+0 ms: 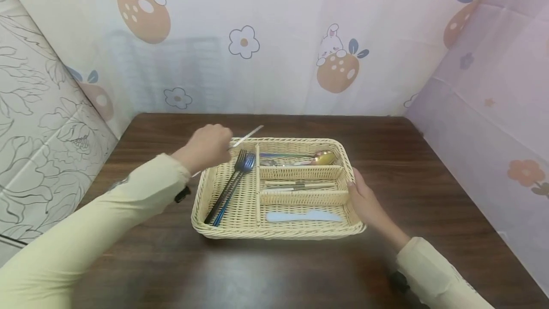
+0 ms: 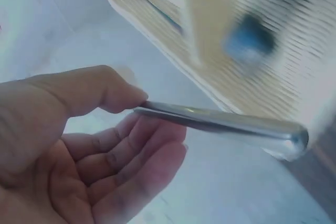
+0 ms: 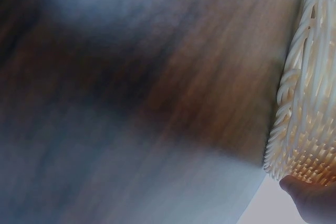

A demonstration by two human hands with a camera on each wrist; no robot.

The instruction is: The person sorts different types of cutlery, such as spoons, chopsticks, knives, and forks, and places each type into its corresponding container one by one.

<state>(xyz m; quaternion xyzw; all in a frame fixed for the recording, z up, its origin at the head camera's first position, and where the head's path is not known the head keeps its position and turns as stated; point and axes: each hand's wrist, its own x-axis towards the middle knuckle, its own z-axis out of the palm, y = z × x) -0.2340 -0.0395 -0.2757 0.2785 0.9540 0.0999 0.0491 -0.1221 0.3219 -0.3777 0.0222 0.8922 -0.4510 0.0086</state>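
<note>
My left hand (image 1: 208, 146) pinches a slim silver piece of cutlery (image 2: 226, 124) between thumb and fingers, over the left back corner of a woven cutlery basket (image 1: 279, 235). A smooth rounded end points out of the hand in the left wrist view; its kind is not shown. At the basket's right end, my right hand (image 1: 363, 200) grips the rim, thumb on top. A black fork (image 1: 224, 190) and a blue fork (image 1: 232, 190) lie slanted in the large left compartment.
In the back right compartment lie a golden spoon (image 1: 324, 158) and other cutlery. Several thin utensils (image 1: 300, 187) fill the middle one; a pale knife (image 1: 303, 216) lies in front. The basket is on a dark wooden table (image 1: 158, 261), with patterned curtains (image 1: 274, 75) behind.
</note>
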